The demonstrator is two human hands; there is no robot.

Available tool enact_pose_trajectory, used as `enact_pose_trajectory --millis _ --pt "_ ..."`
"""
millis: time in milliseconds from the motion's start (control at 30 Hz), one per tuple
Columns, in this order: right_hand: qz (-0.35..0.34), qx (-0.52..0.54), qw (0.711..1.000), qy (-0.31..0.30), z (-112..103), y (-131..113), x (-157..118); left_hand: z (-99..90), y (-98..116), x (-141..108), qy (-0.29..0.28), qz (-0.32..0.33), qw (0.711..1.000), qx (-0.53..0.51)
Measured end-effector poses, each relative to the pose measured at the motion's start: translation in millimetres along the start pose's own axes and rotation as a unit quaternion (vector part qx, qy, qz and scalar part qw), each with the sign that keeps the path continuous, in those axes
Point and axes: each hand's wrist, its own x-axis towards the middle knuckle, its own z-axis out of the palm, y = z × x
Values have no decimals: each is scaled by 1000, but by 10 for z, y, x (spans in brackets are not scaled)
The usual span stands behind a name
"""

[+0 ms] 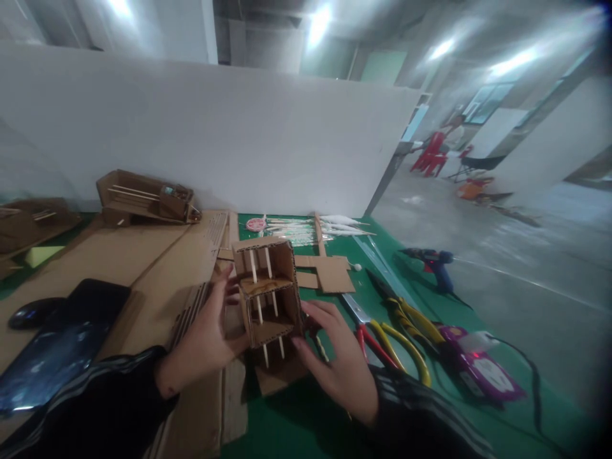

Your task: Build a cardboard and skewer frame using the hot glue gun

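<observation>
Between my hands is a small cardboard box (271,331), tilted, its open compartments facing me. Pairs of thin wooden sticks run through its shelves. My left hand (210,335) grips the left side, thumb near the lower edge and some fingers partly hidden behind. On the right side, my right hand (337,357) holds the box with curled fingers and the thumb at its lower corner. A small dark item with a twisted wire shows beside the right fingers; I cannot make out what it is. Behind the box lie flat cardboard pieces (336,274).
Right of my hands lie scissors (356,310), pliers (418,322), a glue gun (435,258) and a purple power strip (482,370). A phone (62,338), a mouse (36,312) and a cardboard model (138,194) are at left. A white partition (229,134) stands behind.
</observation>
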Motion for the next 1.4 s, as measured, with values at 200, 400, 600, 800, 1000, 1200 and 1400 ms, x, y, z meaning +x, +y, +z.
enact_pose_trajectory --millis 200,400,600,800,1000,1200,1400 --pt "-22 12 1000 -18 1 -35 -9 -128 -2 87 32 32 999 23" --pt "-40 8 998 -41 -32 -63 -9 -263 118 163 18 41 997 63" --pt "-37 25 996 -71 -31 -45 -30 -389 166 206 23 105 988 109" --pt "-38 42 995 -83 -32 -32 -44 -432 188 205 80 143 967 194" --pt "-42 34 995 -81 -34 -42 -44 -396 149 197 78 119 979 143" --pt "-32 26 996 -84 -33 -58 -41 -311 49 158 136 73 983 104" --pt "-31 28 996 -79 -19 -55 -28 -208 4 36 90 -40 985 139"
